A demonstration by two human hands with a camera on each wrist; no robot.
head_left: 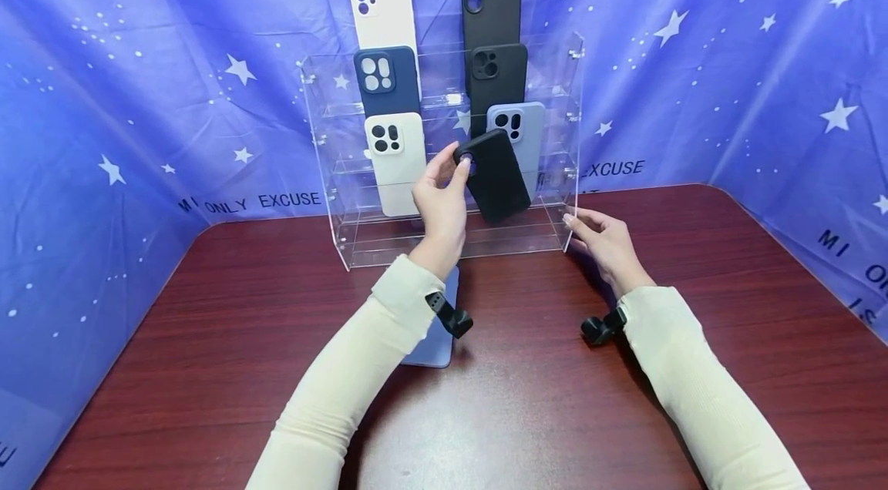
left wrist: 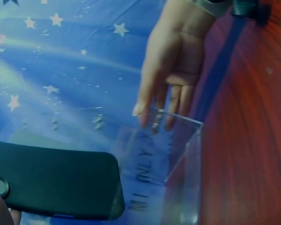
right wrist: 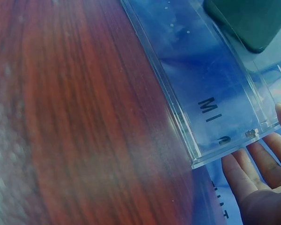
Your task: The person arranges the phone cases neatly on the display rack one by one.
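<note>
In my left hand (head_left: 442, 205) is a black phone case (head_left: 496, 178), pinched by its camera-hole corner between thumb and fingers. It hangs tilted in front of the clear acrylic display stand (head_left: 340, 243), overlapping a light blue case (head_left: 530, 143) on the right side. My right hand (head_left: 610, 247) holds the stand's right side panel near the bottom, thumb at the front edge and fingers along the outer face. In the right wrist view the fingers (right wrist: 264, 168) lie against that panel. In the left wrist view the black case (left wrist: 61, 180) shows its plain back.
On the stand's left are a white case (head_left: 381, 12), a navy case (head_left: 388, 97) and another white case (head_left: 398, 166). Two black cases, an upper one (head_left: 502, 20) and a lower one (head_left: 502, 82), lean at right. A light blue case (head_left: 437, 347) lies under my left forearm on the table (head_left: 527, 397).
</note>
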